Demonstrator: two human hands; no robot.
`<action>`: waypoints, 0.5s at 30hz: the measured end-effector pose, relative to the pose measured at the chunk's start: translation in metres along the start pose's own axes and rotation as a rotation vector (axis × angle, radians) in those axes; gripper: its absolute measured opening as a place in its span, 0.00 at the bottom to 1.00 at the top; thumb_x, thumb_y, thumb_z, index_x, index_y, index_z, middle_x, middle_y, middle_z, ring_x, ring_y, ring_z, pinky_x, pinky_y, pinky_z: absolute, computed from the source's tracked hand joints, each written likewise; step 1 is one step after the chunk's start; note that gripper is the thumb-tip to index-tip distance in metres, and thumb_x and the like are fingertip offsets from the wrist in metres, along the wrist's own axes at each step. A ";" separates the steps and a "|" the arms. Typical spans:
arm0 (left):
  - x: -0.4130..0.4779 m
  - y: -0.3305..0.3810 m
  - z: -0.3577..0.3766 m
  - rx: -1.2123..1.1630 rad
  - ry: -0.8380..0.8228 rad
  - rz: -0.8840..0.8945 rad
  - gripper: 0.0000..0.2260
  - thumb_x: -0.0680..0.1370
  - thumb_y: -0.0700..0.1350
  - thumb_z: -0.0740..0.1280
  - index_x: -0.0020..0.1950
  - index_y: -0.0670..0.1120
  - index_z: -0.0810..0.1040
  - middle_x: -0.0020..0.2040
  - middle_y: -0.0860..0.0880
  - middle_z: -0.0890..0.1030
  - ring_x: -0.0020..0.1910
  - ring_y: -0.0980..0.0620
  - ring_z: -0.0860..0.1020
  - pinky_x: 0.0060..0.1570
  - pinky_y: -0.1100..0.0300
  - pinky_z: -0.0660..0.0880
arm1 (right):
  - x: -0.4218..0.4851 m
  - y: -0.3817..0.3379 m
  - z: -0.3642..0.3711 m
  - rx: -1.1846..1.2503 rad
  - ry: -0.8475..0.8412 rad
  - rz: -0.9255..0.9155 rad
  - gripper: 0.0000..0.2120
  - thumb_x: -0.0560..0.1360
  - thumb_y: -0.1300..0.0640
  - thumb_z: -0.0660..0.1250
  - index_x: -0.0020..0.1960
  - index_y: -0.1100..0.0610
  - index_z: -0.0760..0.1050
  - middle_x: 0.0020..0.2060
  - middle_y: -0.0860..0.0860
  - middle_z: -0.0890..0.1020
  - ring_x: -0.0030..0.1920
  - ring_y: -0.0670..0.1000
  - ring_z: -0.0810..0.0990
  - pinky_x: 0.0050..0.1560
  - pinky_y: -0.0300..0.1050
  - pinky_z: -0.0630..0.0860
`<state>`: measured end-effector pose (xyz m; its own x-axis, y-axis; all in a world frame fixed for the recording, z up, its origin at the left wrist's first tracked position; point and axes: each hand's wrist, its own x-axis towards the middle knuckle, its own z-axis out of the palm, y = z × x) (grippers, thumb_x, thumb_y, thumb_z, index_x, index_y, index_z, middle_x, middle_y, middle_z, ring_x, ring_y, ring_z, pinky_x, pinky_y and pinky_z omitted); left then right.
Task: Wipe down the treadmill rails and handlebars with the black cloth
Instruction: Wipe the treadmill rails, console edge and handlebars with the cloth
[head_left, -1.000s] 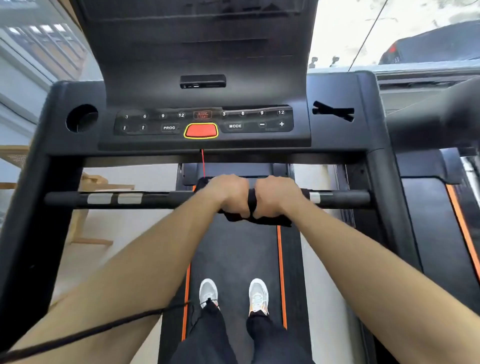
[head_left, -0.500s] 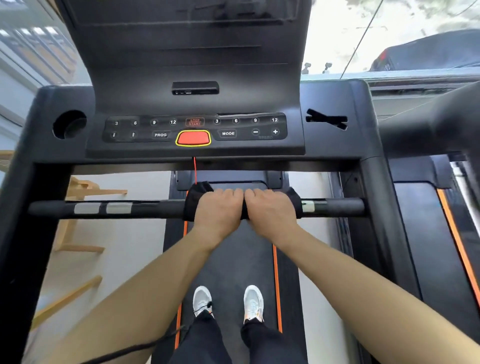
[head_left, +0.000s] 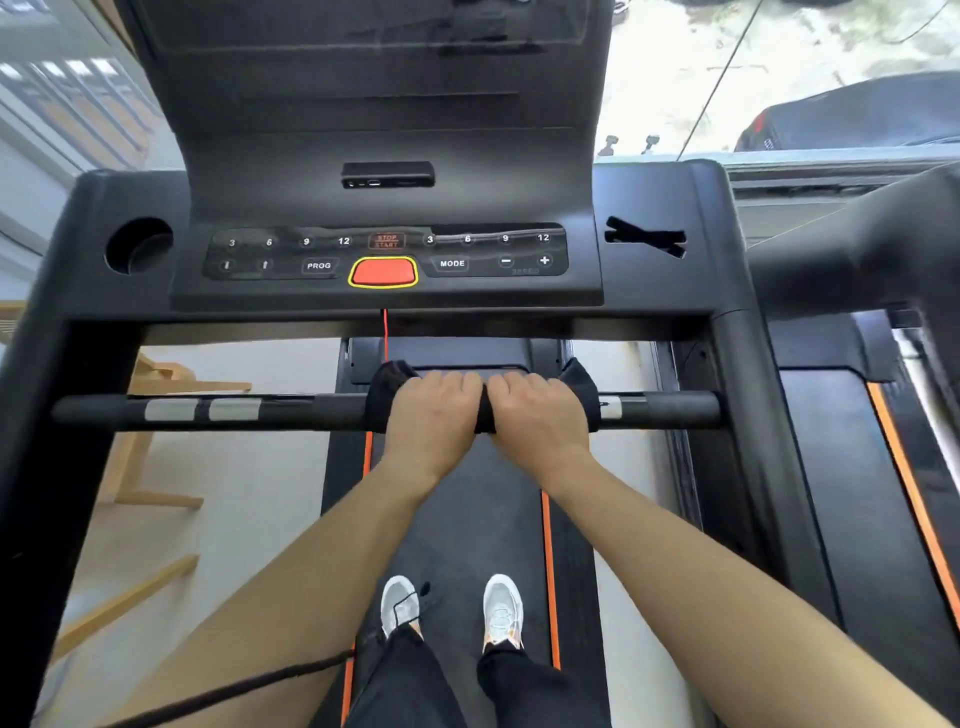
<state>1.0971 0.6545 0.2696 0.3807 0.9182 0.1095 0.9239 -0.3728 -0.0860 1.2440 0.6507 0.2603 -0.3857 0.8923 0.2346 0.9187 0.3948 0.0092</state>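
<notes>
A black cloth (head_left: 385, 387) is draped over the middle of the treadmill's black horizontal handlebar (head_left: 291, 413). My left hand (head_left: 434, 415) and my right hand (head_left: 537, 415) sit side by side on top of the cloth, both wrapped round the bar through it. Cloth ends stick out past each hand, on the left and on the right (head_left: 582, 382). The bar carries silver grip sensors on its left part (head_left: 202, 409) and one beside my right hand (head_left: 610, 408). The left upright rail (head_left: 47, 426) and the right upright rail (head_left: 748, 415) hold the bar.
The console (head_left: 384, 260) with a red stop button lies just beyond the bar, a red cord (head_left: 385, 332) hanging from it. My feet stand on the belt (head_left: 467, 519). A second treadmill (head_left: 872, 467) is at the right, a wooden frame (head_left: 156, 447) at the left.
My hands rolled from gripping the bar's near side, with cloth hanging below, to lying on top of it. The cloth now covers the bar's upper side, spread wider.
</notes>
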 end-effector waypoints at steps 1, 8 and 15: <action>-0.005 0.004 0.003 0.018 0.104 -0.021 0.07 0.68 0.36 0.69 0.40 0.46 0.74 0.33 0.47 0.76 0.33 0.44 0.75 0.31 0.52 0.67 | -0.002 -0.002 0.004 -0.038 0.079 0.012 0.06 0.64 0.63 0.68 0.36 0.54 0.72 0.29 0.51 0.76 0.28 0.55 0.75 0.29 0.46 0.68; -0.007 0.014 -0.002 0.010 0.092 -0.147 0.08 0.67 0.38 0.70 0.38 0.47 0.73 0.33 0.47 0.76 0.33 0.43 0.75 0.34 0.53 0.65 | -0.002 0.001 0.000 -0.043 0.050 -0.015 0.09 0.63 0.59 0.72 0.39 0.55 0.72 0.31 0.51 0.77 0.30 0.56 0.77 0.31 0.46 0.67; 0.061 -0.003 -0.044 -0.270 -0.883 0.052 0.16 0.64 0.57 0.72 0.48 0.53 0.78 0.37 0.54 0.80 0.36 0.51 0.80 0.35 0.58 0.75 | 0.031 0.048 -0.048 0.226 -0.794 0.065 0.19 0.61 0.38 0.69 0.46 0.47 0.74 0.37 0.46 0.79 0.40 0.53 0.79 0.39 0.45 0.74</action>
<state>1.1193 0.7055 0.3203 0.3577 0.6269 -0.6922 0.9261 -0.3334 0.1766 1.2802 0.6872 0.3150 -0.3548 0.7707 -0.5293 0.9349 0.2960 -0.1957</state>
